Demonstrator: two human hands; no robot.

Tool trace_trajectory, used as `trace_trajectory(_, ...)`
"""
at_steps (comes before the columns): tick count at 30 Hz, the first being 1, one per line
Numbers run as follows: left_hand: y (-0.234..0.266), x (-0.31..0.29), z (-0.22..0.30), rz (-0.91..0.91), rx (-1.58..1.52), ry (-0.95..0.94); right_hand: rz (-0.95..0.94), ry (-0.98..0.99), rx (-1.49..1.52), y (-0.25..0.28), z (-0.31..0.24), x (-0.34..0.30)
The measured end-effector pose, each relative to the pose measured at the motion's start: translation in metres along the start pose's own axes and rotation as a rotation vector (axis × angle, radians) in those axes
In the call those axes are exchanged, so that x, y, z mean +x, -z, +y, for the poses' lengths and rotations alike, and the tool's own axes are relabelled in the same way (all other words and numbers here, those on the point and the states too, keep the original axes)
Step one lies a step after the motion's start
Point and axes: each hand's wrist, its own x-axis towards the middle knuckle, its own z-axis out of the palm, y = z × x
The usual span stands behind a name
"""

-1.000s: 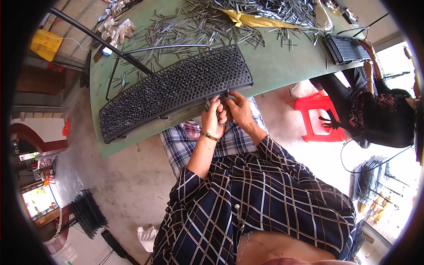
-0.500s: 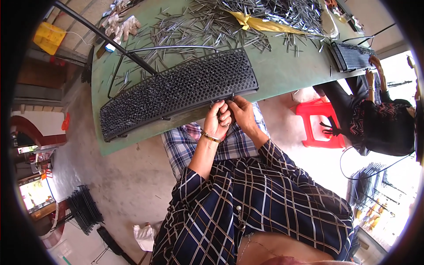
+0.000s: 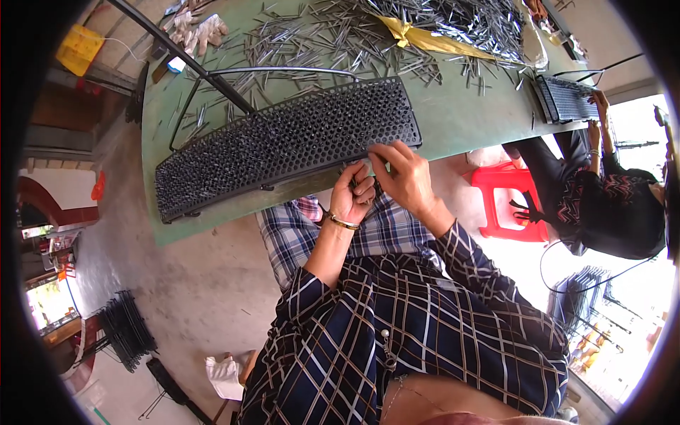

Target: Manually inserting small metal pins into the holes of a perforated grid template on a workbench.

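A long black perforated metal panel (image 3: pixel 283 142) lies tilted along the table's near edge. Short dark metal pins fill most of its holes on the left and middle; bare holes show toward the right end. My left hand (image 3: pixel 353 195) is curled closed just below the panel's front edge, around what look like a few thin dark metal pins, mostly hidden by the fingers. Right beside it, my right hand (image 3: pixel 409 176) is at the panel's lower front edge, thumb and fingertips brought together. Whatever is between those fingertips is too small to make out.
Loose metal pins (image 3: pixel 304 42) are strewn over the green table (image 3: pixel 471 106), with a heap and a yellow strip (image 3: pixel 439 41) behind. Gloves (image 3: pixel 207 32) lie far left. At right, another person (image 3: pixel 609 191) works at a similar panel (image 3: pixel 567 98), near a red stool (image 3: pixel 489 202).
My right hand has risen slightly and shifted right along the panel's front edge, its back now turned more upward. My left hand stays nearly where it was, still curled.
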Motion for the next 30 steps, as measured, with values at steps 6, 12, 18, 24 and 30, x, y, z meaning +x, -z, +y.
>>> trace_trajectory(6,0.0,-0.005,0.003,-0.017,0.09,0.026,-0.327,-0.2,0.026,0.001,-0.004,-0.021)
trace_trajectory(12,0.003,-0.005,0.009,-0.033,0.089,0.006,-0.199,-0.605,0.509,-0.031,0.008,-0.047)
trace_trajectory(18,0.003,-0.004,0.01,-0.085,0.002,0.035,-0.099,-0.878,0.913,-0.041,0.013,-0.05)
trace_trajectory(24,0.002,-0.005,0.01,-0.033,0.049,0.003,-0.038,-0.915,1.103,-0.046,0.016,-0.053)
trace_trajectory(30,0.005,-0.004,0.013,-0.075,0.055,0.029,0.008,-0.95,1.251,-0.051,0.015,-0.05)
